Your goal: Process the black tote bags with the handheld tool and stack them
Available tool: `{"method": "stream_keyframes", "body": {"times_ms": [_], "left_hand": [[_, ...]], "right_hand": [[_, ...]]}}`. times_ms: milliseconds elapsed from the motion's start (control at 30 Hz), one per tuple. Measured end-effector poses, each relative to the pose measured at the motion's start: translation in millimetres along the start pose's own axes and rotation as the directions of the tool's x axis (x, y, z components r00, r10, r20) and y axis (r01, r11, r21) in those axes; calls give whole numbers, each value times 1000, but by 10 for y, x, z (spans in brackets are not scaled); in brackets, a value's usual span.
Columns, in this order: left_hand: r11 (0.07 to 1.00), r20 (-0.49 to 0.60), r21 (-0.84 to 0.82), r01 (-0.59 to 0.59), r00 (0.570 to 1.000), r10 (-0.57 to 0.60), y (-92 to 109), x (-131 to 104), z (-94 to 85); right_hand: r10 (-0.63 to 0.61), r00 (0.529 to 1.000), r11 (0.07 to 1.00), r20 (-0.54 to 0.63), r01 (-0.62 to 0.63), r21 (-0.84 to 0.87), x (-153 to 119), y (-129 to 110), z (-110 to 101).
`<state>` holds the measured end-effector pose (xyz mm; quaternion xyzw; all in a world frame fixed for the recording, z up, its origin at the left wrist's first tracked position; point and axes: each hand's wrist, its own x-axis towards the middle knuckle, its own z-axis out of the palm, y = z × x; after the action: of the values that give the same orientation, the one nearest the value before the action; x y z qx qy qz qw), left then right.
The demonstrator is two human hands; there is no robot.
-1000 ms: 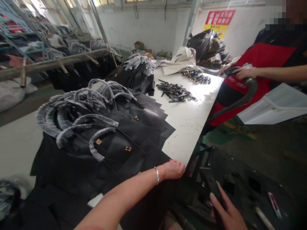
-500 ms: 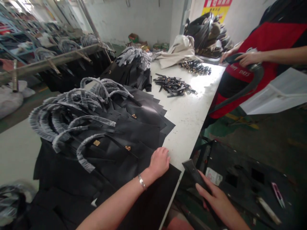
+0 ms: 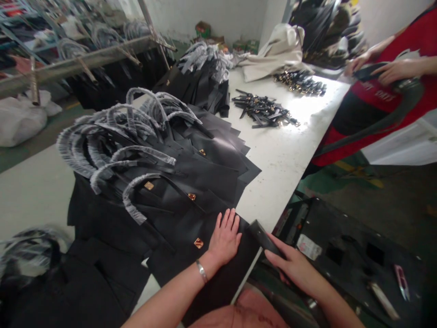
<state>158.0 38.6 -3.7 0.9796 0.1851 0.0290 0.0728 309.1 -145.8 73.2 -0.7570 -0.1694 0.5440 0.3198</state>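
My left hand (image 3: 226, 237) lies spread, palm down, on a black leather-like panel (image 3: 218, 282) at the front edge of the table. Just to its right, my right hand (image 3: 290, 259) is wrapped round a black nozzle (image 3: 261, 234), whose flat tip is over the panel's right edge. A gold plate (image 3: 198, 243) sits on the panel left of my left hand. Beyond lie overlapping black panels (image 3: 218, 182) with curved handles (image 3: 136, 200) in crinkled translucent wrapping.
The white table (image 3: 269, 168) holds a pile of black straps (image 3: 266, 111) farther back. At the right, a person in a red and black apron (image 3: 358, 109) holds a black hose. Below stands a black surface with pink-handled snips (image 3: 401, 282).
My left hand has opened flat on the panel. My right hand has brought the nozzle left, onto the panel's edge. A gold plate now shows beside my left hand, and the view has shifted.
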Motion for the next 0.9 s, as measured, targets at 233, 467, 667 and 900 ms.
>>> {"method": "stream_keyframes", "body": {"times_ms": [233, 467, 667, 900], "left_hand": [[999, 1, -40, 21, 1000, -21, -2, -25, 5], [995, -19, -101, 12, 1000, -14, -7, -25, -14], [955, -135, -270, 119, 978, -161, -26, -130, 24], [937, -165, -305, 167, 960, -225, -28, -159, 34]], "right_hand": [[40, 994, 999, 104, -37, -27, -201, 135, -185], [19, 998, 997, -61, -15, 69, 113, -220, 18], [-34, 931, 992, -363, 76, 103, 42, -444, -167], [191, 981, 980, -37, -188, 70, -322, 118, -199]]}}
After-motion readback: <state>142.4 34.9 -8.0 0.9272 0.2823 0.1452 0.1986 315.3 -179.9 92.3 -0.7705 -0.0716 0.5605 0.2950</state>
